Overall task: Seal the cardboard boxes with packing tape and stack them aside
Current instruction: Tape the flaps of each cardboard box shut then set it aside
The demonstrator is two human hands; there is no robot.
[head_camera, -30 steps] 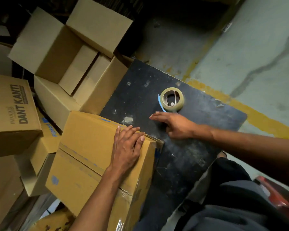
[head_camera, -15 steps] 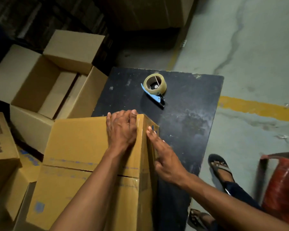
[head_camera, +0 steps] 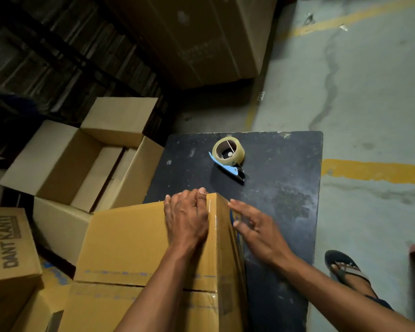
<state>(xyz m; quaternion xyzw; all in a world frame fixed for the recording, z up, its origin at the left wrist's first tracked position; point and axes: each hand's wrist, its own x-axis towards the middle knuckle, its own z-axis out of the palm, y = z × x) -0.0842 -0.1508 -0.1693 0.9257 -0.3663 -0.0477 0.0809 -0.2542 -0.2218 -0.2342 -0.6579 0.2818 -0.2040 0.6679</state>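
The left hand [head_camera: 186,218] lies flat on the taped cardboard box [head_camera: 139,250]; the right hand [head_camera: 255,230], fingers straight, presses its side, nearer the tape dispenser [head_camera: 228,156] at upper centre.

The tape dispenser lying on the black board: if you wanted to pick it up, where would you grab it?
Probably by the tape roll itself, coming from above. The tape dispenser lies flat on the black board with the roll's open core facing up, so fingers can wrap around its rim. Its blue handle ends at the dark cutter end, best avoided.
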